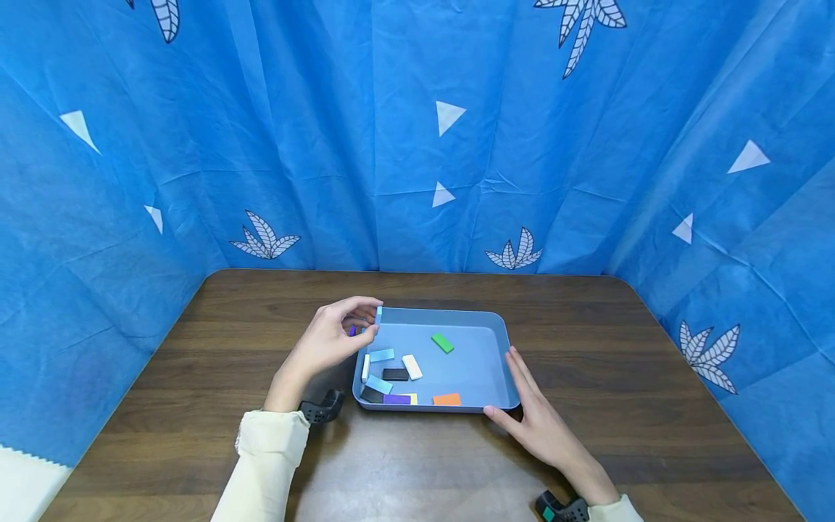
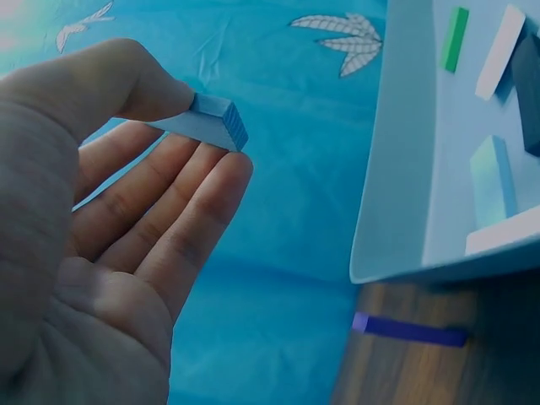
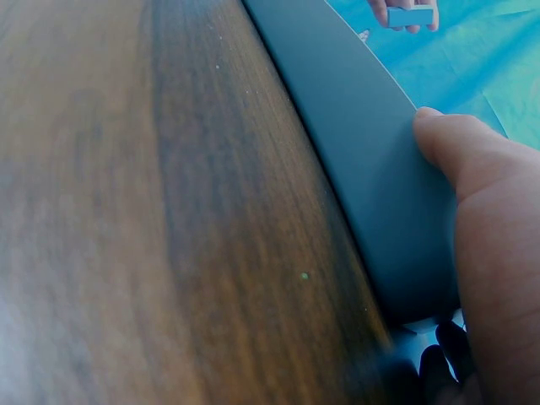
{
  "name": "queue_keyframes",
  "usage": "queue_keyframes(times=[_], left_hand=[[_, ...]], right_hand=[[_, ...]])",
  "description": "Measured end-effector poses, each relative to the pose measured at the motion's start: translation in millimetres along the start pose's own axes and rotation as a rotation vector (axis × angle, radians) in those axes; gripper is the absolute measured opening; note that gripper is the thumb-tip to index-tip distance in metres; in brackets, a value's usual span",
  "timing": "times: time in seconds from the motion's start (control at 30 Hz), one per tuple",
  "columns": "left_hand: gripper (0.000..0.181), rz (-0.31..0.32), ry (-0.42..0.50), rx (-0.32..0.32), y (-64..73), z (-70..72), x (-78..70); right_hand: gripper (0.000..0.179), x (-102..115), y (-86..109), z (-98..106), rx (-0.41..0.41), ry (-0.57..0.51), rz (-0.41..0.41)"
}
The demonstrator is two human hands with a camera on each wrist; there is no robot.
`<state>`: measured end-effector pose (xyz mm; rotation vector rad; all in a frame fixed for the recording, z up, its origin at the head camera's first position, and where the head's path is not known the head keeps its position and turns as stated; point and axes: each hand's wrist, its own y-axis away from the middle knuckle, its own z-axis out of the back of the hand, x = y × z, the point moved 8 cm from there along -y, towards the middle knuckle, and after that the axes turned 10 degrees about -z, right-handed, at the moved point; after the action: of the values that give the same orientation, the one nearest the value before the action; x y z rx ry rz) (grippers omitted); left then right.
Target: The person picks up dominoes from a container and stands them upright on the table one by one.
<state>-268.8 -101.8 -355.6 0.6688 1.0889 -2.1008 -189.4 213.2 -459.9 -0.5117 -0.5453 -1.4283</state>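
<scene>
My left hand [image 1: 333,332] pinches a light blue block [image 2: 207,125] between thumb and fingertips, raised by the far left corner of a shallow blue tray [image 1: 437,317]. In the left wrist view the block's narrow end faces outward. At the tray's near right corner lies my right hand [image 1: 538,420], its thumb at the front rim and its straight fingers along the right side. Inside the tray are light blue blocks [image 1: 381,355], white blocks [image 1: 412,367], a black block [image 1: 395,375], a purple block [image 1: 396,399], an orange block [image 1: 446,399] and a green block [image 1: 442,343].
Another purple block [image 2: 409,329] is on the brown wooden table [image 1: 215,348], just outside the tray's left wall. Part of a yellow block [image 1: 413,399] shows by the tray's front wall. A blue patterned curtain [image 1: 404,145] hangs behind and along both sides of the table.
</scene>
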Motion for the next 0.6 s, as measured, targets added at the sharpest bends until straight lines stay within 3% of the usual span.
queue_keyframes(times=[0.33,0.6], left_hand=[[0.038,0.023,0.012,-0.074,1.2,16.6,10.4],[0.036,0.015,0.042,-0.095,2.7,29.5,-13.4]], right_hand=[[0.095,1.4,-1.6,0.1,0.009,-0.003,-0.01],[0.095,0.8,-1.4,-0.6,0.014,-0.012,-0.015]])
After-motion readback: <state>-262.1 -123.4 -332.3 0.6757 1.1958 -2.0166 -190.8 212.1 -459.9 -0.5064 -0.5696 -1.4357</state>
